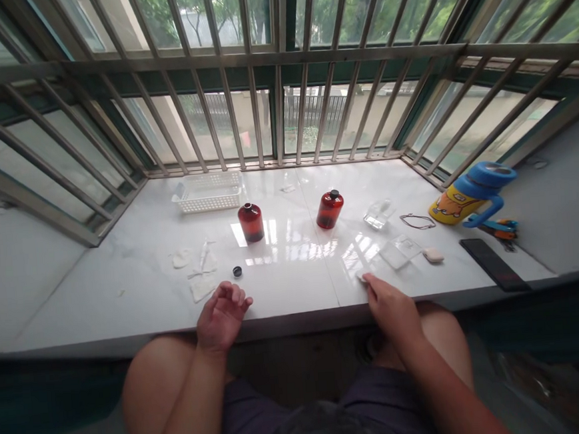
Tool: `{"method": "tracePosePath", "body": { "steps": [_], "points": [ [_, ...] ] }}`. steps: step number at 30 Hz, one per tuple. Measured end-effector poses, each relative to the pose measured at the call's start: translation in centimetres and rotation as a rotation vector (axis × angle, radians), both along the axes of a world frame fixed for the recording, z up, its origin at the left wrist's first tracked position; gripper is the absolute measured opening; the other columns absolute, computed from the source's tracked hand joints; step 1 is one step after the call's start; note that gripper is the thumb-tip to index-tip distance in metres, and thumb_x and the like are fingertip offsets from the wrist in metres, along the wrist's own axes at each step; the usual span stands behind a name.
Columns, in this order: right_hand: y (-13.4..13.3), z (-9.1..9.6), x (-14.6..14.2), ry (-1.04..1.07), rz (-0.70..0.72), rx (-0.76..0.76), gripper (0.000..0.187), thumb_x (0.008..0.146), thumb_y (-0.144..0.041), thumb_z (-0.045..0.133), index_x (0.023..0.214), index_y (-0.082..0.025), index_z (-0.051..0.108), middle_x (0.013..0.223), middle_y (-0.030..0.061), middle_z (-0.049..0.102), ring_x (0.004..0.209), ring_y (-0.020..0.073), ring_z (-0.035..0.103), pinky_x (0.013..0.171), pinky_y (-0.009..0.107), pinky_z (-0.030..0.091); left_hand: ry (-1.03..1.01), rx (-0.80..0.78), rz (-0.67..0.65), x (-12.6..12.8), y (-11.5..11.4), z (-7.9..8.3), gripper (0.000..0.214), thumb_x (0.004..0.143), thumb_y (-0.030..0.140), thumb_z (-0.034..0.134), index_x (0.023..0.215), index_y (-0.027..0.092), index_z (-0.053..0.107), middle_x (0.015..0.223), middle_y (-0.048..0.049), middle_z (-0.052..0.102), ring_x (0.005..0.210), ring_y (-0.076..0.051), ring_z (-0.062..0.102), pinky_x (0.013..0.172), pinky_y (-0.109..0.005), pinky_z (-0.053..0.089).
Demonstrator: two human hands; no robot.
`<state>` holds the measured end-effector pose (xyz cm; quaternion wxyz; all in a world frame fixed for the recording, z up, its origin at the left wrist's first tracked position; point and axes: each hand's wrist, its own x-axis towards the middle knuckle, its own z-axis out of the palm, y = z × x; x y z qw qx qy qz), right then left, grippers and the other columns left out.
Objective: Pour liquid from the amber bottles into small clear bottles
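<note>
My left hand (223,316) is palm up at the front edge of the counter, fingers loosely curled and apart, holding nothing. Just beyond it lies a black screw cap (237,271). My right hand (390,302) pinches a small white piece (362,278) low over the counter's front; its kind is too small to make out. An amber bottle (250,223) stands uncapped in the middle. To its right, a second amber bottle (330,210) wears a black cap. Left of the cap are crumpled white wipes (202,287) and a thin white tube-like item (204,256).
A white plastic basket (209,202) sits at the back left. On the right are a clear container (378,215), a clear flat case (398,253), a hair tie (417,221), a beige earphone-like case (433,255), a black phone (492,264) and a yellow-blue flask (471,196). Window bars (267,59) enclose the back.
</note>
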<state>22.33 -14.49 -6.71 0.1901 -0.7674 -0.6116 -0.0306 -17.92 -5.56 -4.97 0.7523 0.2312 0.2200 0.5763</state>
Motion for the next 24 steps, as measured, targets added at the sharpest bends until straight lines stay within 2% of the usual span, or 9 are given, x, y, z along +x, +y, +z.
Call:
{"method": "tracePosePath", "body": {
  "steps": [4,6,9,11,13,17,20,24],
  "points": [
    [-2.1,-1.2,-9.9,0.206,0.407,0.033,0.050,0.099,-0.009,0.047,0.141,-0.022,0.070,0.139,0.0115,0.075,0.128,0.0267,0.073,0.112,0.041,0.058,0.000,0.001,-0.011,-0.1,0.1,0.0,0.022,0.089,0.039,0.075,0.101,0.020,0.071,0.080,-0.0005,0.054,0.076,-0.016,0.056,0.083,-0.037,0.059],
    [-3.1,-1.7,-14.4,0.325,0.611,-0.014,0.056,0.094,-0.005,0.049,0.145,-0.021,0.068,0.144,0.0110,0.072,0.132,0.0264,0.071,0.113,0.040,0.058,0.005,0.001,-0.011,-0.1,0.1,-0.1,0.024,0.088,0.039,0.076,0.101,0.020,0.071,0.080,-0.0003,0.054,0.077,-0.016,0.056,0.084,-0.038,0.059],
    [-3.8,-2.1,-17.6,0.508,0.751,-0.161,0.051,0.092,-0.008,0.055,0.137,-0.023,0.074,0.135,0.0069,0.078,0.120,0.0245,0.077,0.106,0.036,0.062,0.009,-0.004,0.000,0.0,-0.1,0.0,0.024,0.087,0.039,0.077,0.101,0.019,0.071,0.079,0.0000,0.055,0.076,-0.016,0.056,0.083,-0.037,0.058],
    [-3.8,-2.5,-17.0,0.582,0.742,-0.232,0.048,0.092,-0.011,0.054,0.133,-0.022,0.076,0.132,0.0072,0.079,0.120,0.0257,0.077,0.107,0.039,0.062,0.015,-0.014,0.007,0.2,-0.4,0.3,0.022,0.089,0.037,0.076,0.100,0.019,0.071,0.079,0.0001,0.054,0.076,-0.016,0.056,0.082,-0.036,0.057],
    [-3.5,-3.5,-14.8,0.623,0.679,-0.276,0.045,0.095,-0.015,0.051,0.130,-0.023,0.078,0.127,0.0078,0.081,0.116,0.0264,0.079,0.105,0.041,0.062,0.022,-0.031,0.015,0.4,-0.7,0.6,0.018,0.092,0.036,0.073,0.099,0.019,0.070,0.079,0.0000,0.055,0.075,-0.015,0.056,0.081,-0.035,0.057],
    [-3.2,-7.2,-9.2,0.638,0.531,-0.343,0.043,0.095,-0.024,0.049,0.122,-0.025,0.082,0.119,0.0097,0.083,0.111,0.0324,0.080,0.100,0.047,0.062,0.084,-0.039,0.096,0.2,-0.8,1.3,0.020,0.092,0.039,0.075,0.096,0.019,0.072,0.079,-0.0004,0.058,0.075,-0.015,0.058,0.080,-0.034,0.056],
    [-3.4,-10.3,-6.8,0.667,0.459,-0.401,0.042,0.090,-0.025,0.050,0.115,-0.025,0.084,0.118,0.0105,0.083,0.115,0.0346,0.078,0.103,0.048,0.060,0.398,0.003,0.230,-1.2,-0.4,1.7,0.025,0.088,0.042,0.081,0.092,0.018,0.076,0.085,-0.0033,0.067,0.079,-0.018,0.062,0.084,-0.036,0.056],
    [-2.7,-12.7,-7.0,0.723,0.442,-0.425,0.042,0.087,-0.024,0.051,0.114,-0.024,0.084,0.118,0.0109,0.083,0.114,0.0346,0.078,0.102,0.047,0.059,1.041,0.154,0.400,-4.2,0.7,2.3,0.017,0.076,0.025,0.090,0.090,0.024,0.081,0.098,-0.0065,0.074,0.094,-0.026,0.064,0.093,-0.037,0.052]
  ]
}}
